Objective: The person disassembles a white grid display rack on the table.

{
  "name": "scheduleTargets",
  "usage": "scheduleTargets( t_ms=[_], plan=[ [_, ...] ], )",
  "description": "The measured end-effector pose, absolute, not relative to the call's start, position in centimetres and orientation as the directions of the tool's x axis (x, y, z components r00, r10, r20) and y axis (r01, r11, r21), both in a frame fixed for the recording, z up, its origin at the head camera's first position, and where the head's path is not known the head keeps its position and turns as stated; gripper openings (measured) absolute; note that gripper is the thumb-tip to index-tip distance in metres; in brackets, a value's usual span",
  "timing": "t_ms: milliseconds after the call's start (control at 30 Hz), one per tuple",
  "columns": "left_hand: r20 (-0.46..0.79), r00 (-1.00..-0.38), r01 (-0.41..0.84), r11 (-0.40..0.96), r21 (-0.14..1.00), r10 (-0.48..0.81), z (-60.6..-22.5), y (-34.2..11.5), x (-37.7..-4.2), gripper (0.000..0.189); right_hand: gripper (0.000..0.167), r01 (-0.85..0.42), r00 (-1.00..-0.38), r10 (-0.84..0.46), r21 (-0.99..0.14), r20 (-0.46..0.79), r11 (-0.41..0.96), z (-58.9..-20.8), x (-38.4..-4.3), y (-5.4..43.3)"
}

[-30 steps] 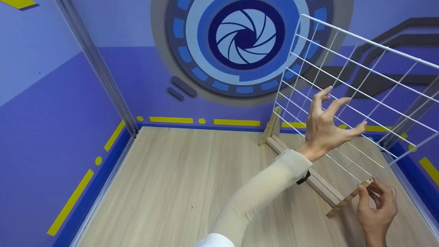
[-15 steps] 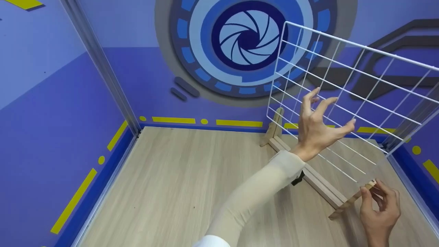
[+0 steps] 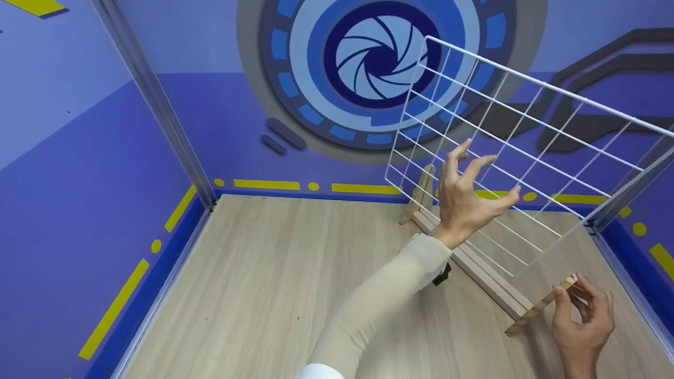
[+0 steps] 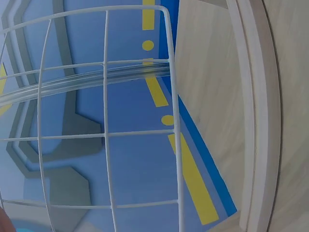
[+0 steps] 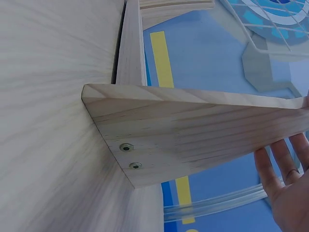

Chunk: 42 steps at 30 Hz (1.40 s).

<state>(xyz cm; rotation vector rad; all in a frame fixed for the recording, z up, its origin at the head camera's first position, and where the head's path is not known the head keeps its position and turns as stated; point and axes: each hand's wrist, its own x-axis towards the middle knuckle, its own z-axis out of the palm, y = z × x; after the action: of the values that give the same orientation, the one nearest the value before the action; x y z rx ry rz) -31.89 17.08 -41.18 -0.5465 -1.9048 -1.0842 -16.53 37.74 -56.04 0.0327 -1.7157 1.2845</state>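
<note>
Above the wooden stand (image 3: 489,284) on the desk (image 3: 274,273): white wire grid (image 3: 506,142).
Hangs tilted, clear of the stand, in bent, spread fingers of left hand (image 3: 463,202); near end piece (image 5: 183,121) in pinched fingers of right hand (image 3: 584,326).

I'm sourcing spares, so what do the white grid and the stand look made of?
White grid: probably metal wire, smoothly coated in white; its bars are thin and evenly coloured. Stand: seemingly wood, pale, bare or clear-coated; grain shows on its end piece.
</note>
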Motion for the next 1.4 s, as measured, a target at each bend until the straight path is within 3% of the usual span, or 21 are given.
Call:
scheduleTargets(
  t_ms=[467, 1400],
  plan=[
    [0.88, -0.47, 0.689, 0.593, 0.418, -0.074, -42.9, 14.7, -32.4, 0.058, 0.043, -0.545, -0.524, 0.499, -0.722, 0.691, 0.427, -55.0, -16.0, 36.6],
    [0.855, -0.492, 0.592, 0.658, 0.466, -0.163, -44.1, 9.2, -32.8, 0.052, 0.043, -0.555, -0.521, 0.492, -0.715, 0.697, 0.426, -54.2, -15.7, 36.2]
  ],
)
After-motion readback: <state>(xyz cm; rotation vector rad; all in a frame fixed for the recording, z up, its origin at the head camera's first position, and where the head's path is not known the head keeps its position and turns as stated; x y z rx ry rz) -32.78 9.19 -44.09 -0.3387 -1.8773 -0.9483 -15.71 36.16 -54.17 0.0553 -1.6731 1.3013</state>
